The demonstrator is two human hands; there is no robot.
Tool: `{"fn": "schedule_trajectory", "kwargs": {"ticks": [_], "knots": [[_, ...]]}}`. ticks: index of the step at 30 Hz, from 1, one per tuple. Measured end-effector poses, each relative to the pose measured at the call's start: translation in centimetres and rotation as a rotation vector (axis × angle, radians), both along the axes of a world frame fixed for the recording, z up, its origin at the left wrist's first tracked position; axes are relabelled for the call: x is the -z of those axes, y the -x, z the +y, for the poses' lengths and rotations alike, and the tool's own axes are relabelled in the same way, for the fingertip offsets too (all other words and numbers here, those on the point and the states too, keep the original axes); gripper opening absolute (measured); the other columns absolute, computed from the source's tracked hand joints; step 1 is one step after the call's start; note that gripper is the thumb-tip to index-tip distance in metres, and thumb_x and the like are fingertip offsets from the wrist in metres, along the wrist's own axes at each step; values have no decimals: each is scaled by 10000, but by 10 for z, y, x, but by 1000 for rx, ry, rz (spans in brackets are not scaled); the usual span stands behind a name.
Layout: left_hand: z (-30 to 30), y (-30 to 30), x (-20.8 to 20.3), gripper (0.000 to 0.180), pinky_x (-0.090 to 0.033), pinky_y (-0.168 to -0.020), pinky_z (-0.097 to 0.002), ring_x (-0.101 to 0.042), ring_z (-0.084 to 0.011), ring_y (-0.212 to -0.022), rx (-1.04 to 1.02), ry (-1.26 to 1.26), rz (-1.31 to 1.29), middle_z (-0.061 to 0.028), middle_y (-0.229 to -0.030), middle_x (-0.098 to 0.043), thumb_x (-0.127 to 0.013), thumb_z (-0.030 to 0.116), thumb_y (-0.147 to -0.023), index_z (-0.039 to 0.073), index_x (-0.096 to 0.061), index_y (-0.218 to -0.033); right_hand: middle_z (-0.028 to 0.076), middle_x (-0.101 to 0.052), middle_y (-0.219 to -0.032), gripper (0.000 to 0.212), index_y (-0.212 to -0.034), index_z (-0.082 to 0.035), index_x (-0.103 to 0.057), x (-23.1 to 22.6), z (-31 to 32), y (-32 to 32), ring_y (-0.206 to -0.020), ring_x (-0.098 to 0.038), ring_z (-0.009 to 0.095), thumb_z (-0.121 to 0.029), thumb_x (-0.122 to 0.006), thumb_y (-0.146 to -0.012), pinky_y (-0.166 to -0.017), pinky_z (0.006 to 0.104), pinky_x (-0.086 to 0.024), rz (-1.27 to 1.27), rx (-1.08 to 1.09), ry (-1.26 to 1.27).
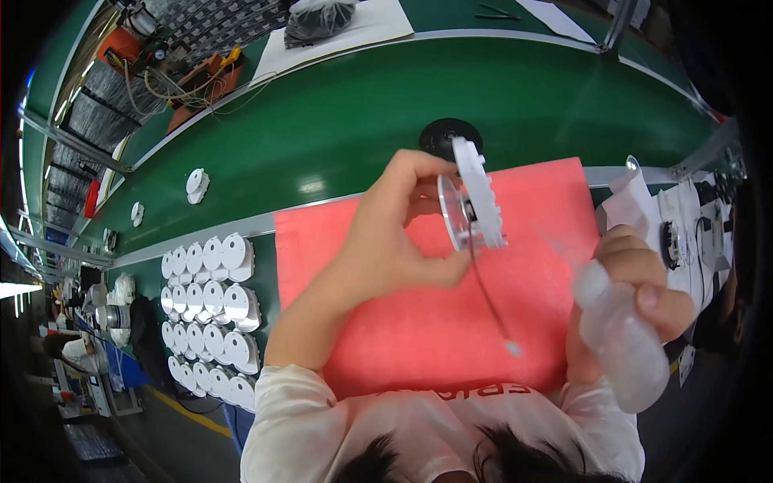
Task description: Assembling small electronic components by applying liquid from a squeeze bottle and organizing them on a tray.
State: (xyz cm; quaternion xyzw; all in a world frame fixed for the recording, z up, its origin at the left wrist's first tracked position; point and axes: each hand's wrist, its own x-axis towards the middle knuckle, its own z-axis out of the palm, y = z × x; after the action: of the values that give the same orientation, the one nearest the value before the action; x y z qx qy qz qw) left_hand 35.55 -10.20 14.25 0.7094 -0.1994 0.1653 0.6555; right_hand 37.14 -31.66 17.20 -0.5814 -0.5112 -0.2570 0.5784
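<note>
Above the flat salmon-pink sheet mat [386,346], the left hand [394,229] grips a white notched plastic wheel [481,197], while the right hand [648,278] has its fingers curled round a blurred translucent plastic bottle [636,354]; a steady edge grip, with the thin dark cable [485,294] hanging free, should serve best. The mat lies on a glossy green bench [346,105], with rows of white round plastic parts [235,254] to its left.

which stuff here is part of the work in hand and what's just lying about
Likely in use:
white wired part, in left hand
translucent bottle, in right hand
pink mat
rows of white parts

Seemingly lying about:
black disc
dark bag
</note>
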Motion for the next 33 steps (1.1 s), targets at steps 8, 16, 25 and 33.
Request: {"fn": "schedule_trajectory", "kwargs": {"ticks": [8,16,25,33], "knots": [[-5,10,0,577,-502,-723,-299,-566,-203,-812,-163,-235,48,-109,-903,-509,-759,120,-535,10,-452,-1011,134,-501,-821,604,-1200,-96,-330,-2,5,5,-616,-416,211,-222,-671,-718,-560,354,-329,-20,18,165],[-6,11,1,574,-491,-694,-292,-566,-198,-784,-195,-261,66,-110,-878,-501,-758,121,-544,15,-431,-1004,145,-506,-835,483,-1172,-108,-398,-3,1,-2,-602,-435,232,-90,-597,-732,-525,357,-332,-28,-17,258],[-8,13,1,609,-493,-710,-307,-571,-213,-802,-207,-274,26,-122,-901,-504,-774,141,-541,4,-424,-1020,149,-508,-827,386,-1105,-92,-442,-3,0,-2,-594,-432,236,-84,-575,-743,-519,361,-332,-6,-9,277],[-9,14,0,601,-497,-701,-301,-568,-209,-789,-183,-244,43,-122,-889,-505,-774,142,-543,3,-417,-1007,135,-485,-764,495,-1126,-89,-410,4,7,1,-549,-379,213,-188,-655,-707,-497,348,-306,-81,81,203]]}}
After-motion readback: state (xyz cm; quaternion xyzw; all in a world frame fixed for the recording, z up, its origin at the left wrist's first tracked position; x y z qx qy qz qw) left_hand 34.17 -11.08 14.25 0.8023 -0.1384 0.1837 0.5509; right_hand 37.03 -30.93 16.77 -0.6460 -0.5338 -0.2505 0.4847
